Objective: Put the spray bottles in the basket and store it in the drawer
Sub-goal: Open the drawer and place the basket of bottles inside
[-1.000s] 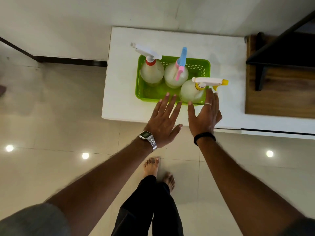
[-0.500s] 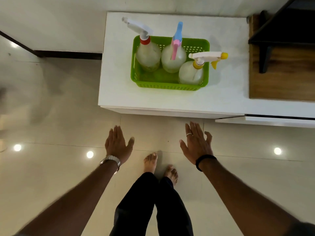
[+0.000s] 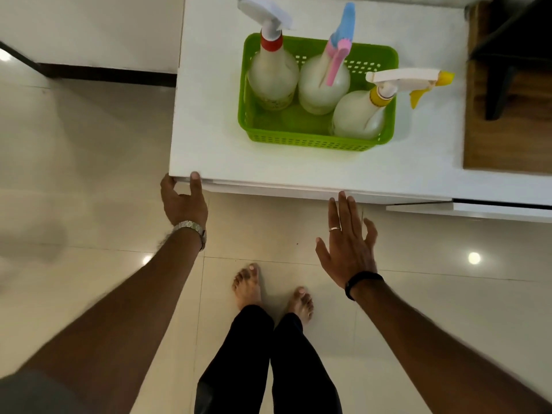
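Observation:
A green plastic basket (image 3: 304,141) stands on the white cabinet top (image 3: 209,115). Three translucent spray bottles stand upright in it: one with a red collar (image 3: 273,79) at the left, one with a pink and blue trigger (image 3: 324,85) in the middle, one with a yellow nozzle (image 3: 357,115) at the front right. My left hand (image 3: 183,201) grips the cabinet's front left corner, one finger on top and the others curled round the edge. My right hand (image 3: 348,243) is flat and empty, fingertips just below the narrow white drawer front (image 3: 298,191).
A wooden surface (image 3: 507,138) with a dark frame (image 3: 507,55) on it adjoins the cabinet on the right. Below it a second white drawer front (image 3: 478,209) sticks out slightly. My bare feet (image 3: 248,288) stand on glossy tiles close to the cabinet.
Both hands drew back from the basket and dropped low, then rose again to the cabinet's front. The left hand has taken hold of the front left corner. The view has come closer.

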A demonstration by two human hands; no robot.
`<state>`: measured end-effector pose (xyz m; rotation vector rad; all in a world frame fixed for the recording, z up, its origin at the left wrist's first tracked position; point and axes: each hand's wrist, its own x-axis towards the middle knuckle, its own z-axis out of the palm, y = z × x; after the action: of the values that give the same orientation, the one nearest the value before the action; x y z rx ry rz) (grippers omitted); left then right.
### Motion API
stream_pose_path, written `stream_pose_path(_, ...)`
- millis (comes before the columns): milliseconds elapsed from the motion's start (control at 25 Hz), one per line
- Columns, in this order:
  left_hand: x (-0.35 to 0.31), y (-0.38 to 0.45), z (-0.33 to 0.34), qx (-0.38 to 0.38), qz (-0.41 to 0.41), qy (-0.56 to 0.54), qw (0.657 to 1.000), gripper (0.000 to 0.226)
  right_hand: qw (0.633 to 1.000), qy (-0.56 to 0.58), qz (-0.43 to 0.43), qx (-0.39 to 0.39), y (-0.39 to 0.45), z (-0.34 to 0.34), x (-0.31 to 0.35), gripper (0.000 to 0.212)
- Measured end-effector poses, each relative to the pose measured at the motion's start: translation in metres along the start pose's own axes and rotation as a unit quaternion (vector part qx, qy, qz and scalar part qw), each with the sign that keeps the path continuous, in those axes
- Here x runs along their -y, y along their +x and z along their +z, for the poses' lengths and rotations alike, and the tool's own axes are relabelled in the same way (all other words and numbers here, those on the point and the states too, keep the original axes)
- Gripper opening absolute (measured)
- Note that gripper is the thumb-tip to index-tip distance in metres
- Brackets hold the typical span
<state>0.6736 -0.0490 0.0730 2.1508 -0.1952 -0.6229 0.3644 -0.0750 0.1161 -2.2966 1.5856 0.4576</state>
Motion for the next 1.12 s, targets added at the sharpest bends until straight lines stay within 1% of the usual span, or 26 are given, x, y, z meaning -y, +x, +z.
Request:
stream_pose_path(120,-0.001,-0.003,-0.002,-0.041,-0.029,-0.022,0.999,0.062,1.0,-0.002,-0.008,-0.004,-0.002,-0.001,0.004,0.084)
stream_pose_path(200,-0.003,-0.004,-0.009,-0.025,-0.041,0.001,0.999,0.064,1.0,0.0,-0.014,-0.004,-0.002,-0.004,0.003,0.084)
stream_pose_path(240,0.001,-0.008,-0.013,-0.012,-0.03,0.045,0.998,0.066,1.0,0.0,-0.015,-0.002,-0.001,-0.005,0.002,0.082)
stream_pose_path(280,0.008,-0.016,-0.017,0.001,-0.001,0.116,0.993,0.069,1.0,0.0,-0.016,0.005,-0.001,-0.006,0.001,0.08)
stream_pose_path(320,0.016,-0.029,-0.019,0.018,0.041,0.199,0.979,0.074,1.0,-0.002,-0.015,0.016,0.001,-0.006,-0.001,0.078)
stream_pose_path(360,0.023,-0.046,-0.02,0.047,0.097,0.275,0.956,0.079,0.999,-0.005,-0.011,0.03,0.002,-0.005,-0.002,0.077)
stream_pose_path(400,0.027,-0.063,-0.02,0.092,0.168,0.333,0.923,0.082,0.999,-0.005,-0.005,0.04,0.004,-0.003,-0.003,0.078)
stream_pose_path(440,0.029,-0.076,-0.017,0.152,0.248,0.375,0.88,0.081,0.999,-0.003,0.002,0.049,0.005,-0.001,-0.003,0.08)
stream_pose_path(520,0.031,-0.093,-0.01,0.265,0.381,0.434,0.772,0.08,0.998,0.005,0.01,0.062,0.008,0.004,-0.001,0.085)
stream_pose_path(560,0.03,-0.098,-0.004,0.298,0.418,0.457,0.726,0.081,0.998,0.007,0.012,0.064,0.008,0.007,0.0,0.088)
stream_pose_path(600,0.028,-0.1,0.002,0.319,0.437,0.475,0.694,0.081,0.998,0.009,0.015,0.066,0.008,0.01,0.002,0.09)
stream_pose_path(640,0.026,-0.103,0.007,0.335,0.439,0.492,0.673,0.082,0.997,0.013,0.019,0.069,0.007,0.013,0.005,0.092)
stream_pose_path(680,0.025,-0.108,0.01,0.344,0.431,0.508,0.662,0.083,0.997,0.017,0.023,0.07,0.006,0.015,0.007,0.093)
stream_pose_path(720,0.025,-0.113,0.012,0.347,0.419,0.518,0.66,0.084,0.997,0.02,0.027,0.07,0.005,0.016,0.008,0.094)
stream_pose_path(880,0.028,-0.134,0.013,0.347,0.361,0.536,0.68,0.089,0.996,0.013,0.02,0.086,-0.003,0.017,0.007,0.094)
stream_pose_path(1120,0.045,-0.166,-0.008,0.348,0.322,0.55,0.688,0.089,0.995,0.02,0.003,0.099,-0.041,0.028,0.006,0.089)
